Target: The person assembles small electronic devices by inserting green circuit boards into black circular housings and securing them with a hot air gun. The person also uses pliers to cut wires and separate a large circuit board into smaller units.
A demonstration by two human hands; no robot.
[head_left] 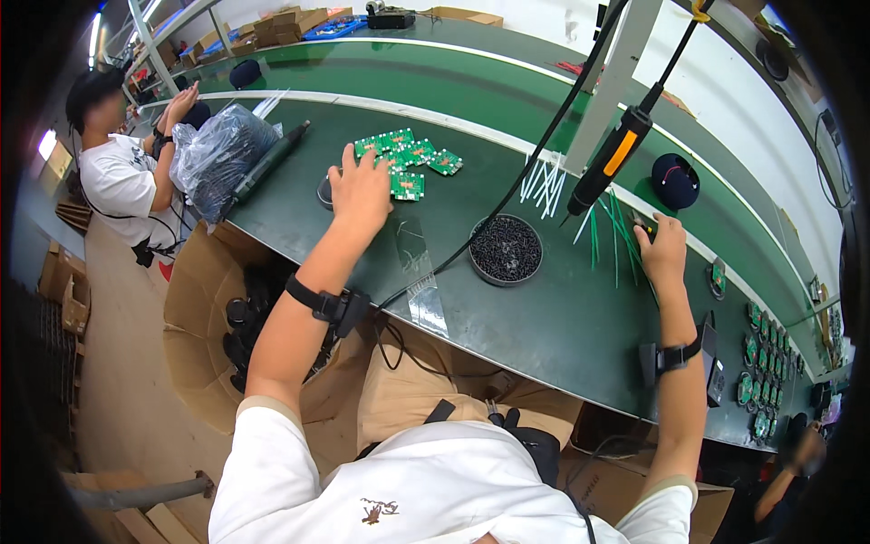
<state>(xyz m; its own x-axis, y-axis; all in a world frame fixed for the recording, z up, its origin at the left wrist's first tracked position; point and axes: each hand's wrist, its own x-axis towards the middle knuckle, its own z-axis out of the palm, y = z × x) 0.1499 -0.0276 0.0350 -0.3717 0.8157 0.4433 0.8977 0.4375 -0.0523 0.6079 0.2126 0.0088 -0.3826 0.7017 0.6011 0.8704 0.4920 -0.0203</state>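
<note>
The left hand [360, 189] lay spread wide over green circuit boards [407, 160] piled far left, within reach; the right hand [662, 249] pinched 1 of the green sticks [609, 228].

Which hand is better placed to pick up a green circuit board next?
Left. The left hand already rests on the circuit boards, while the right hand is far off among the green ties.

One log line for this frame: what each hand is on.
left hand: on green circuit boards | right hand: at green cable ties | screw dish: between, untouched
</note>
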